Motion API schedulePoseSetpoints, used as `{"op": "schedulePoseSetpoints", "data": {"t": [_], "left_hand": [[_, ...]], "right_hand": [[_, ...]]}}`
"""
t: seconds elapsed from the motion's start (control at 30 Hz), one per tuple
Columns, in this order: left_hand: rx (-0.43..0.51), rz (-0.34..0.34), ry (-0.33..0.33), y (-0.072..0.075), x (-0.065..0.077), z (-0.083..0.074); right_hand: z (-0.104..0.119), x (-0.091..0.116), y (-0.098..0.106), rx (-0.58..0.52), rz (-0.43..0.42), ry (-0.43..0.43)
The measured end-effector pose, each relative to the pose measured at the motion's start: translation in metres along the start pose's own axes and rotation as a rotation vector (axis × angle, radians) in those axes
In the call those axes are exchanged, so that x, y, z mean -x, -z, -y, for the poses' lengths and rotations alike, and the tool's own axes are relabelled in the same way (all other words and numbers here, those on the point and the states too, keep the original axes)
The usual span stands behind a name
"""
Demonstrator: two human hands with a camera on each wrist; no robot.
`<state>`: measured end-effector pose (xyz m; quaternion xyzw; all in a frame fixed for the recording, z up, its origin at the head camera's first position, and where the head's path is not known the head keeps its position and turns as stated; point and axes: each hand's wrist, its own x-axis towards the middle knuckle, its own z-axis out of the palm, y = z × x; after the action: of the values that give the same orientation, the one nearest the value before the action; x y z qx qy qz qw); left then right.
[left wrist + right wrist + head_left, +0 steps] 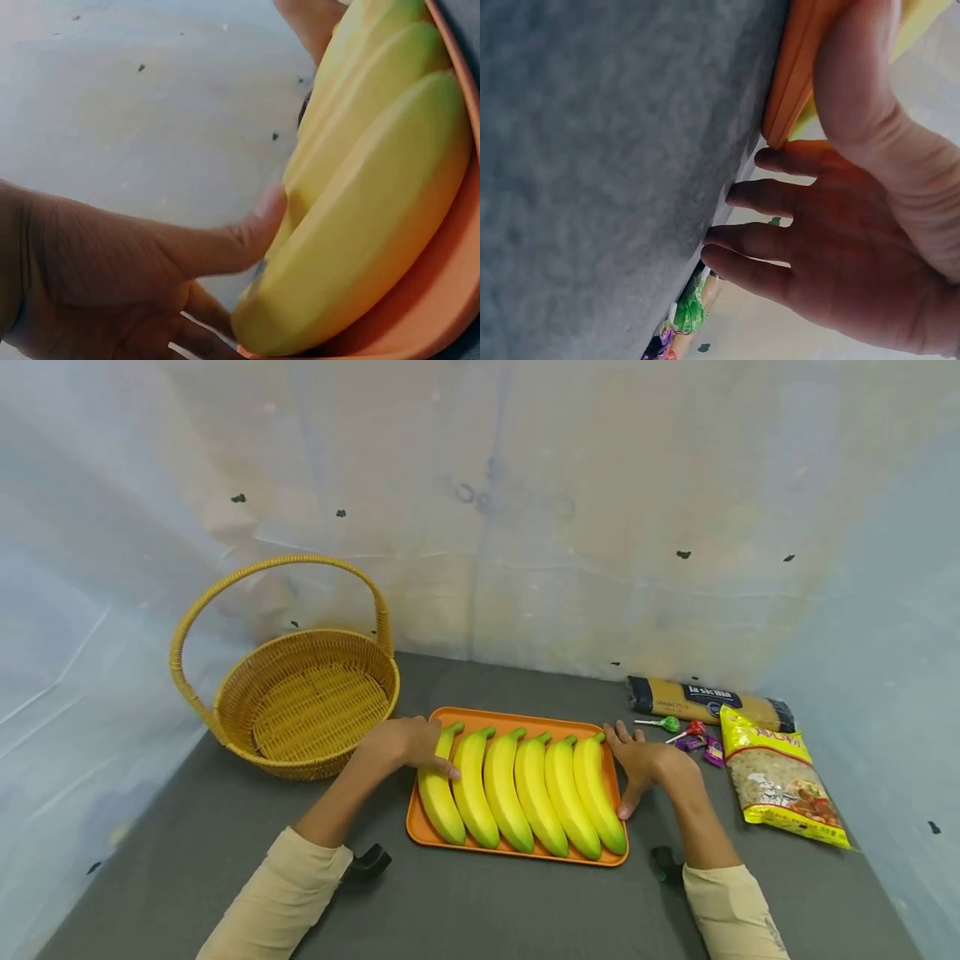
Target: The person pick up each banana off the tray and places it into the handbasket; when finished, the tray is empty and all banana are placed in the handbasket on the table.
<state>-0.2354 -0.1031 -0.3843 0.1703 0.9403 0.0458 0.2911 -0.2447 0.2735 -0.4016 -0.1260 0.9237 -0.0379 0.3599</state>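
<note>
Several yellow bananas (pixel 501 789) with green tips lie side by side on an orange tray (pixel 516 714). My left hand (pixel 408 743) is at the tray's left side, its thumb over the leftmost banana (pixel 437 793). In the left wrist view that thumb is straight near the upper side of the banana (pixel 367 217); the other fingers are partly hidden behind its end. Beside the tray's right edge is my right hand (pixel 647 764), fingers spread. The right wrist view shows those fingers straight and the thumb by the tray's rim (pixel 784 82).
A wicker basket (pixel 315 768) with a tall handle stands left of the tray. To the right are a spaghetti pack (pixel 678 697), lollipops (pixel 670 724), purple-wrapped candies (pixel 712 750) and a yellow-edged food bag (pixel 780 777). Pale sheeting (pixel 525 527) surrounds the grey table (pixel 517 910).
</note>
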Motion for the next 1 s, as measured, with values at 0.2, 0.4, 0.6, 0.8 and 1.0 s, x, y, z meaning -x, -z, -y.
{"op": "schedulePoseSetpoints", "data": {"t": [0.2,0.4,0.6,0.8,1.0], "left_hand": [[0.022,-0.006,0.025,-0.003,-0.001,-0.004],[0.044,-0.005,0.037,0.001,0.003,-0.001],[0.135,-0.009,-0.048,0.011,0.012,0.005],[0.274,-0.074,-0.282,0.021,0.026,0.013],[0.369,-0.182,-0.475,0.030,0.043,0.018]], "right_hand": [[-0.003,0.003,-0.001,-0.048,-0.010,0.018],[-0.004,0.001,-0.001,-0.058,0.001,0.025],[-0.003,0.001,0.001,-0.036,-0.002,0.027],[-0.002,0.002,-0.001,-0.032,0.007,0.033],[-0.001,0.002,-0.003,-0.028,0.005,0.042]]}}
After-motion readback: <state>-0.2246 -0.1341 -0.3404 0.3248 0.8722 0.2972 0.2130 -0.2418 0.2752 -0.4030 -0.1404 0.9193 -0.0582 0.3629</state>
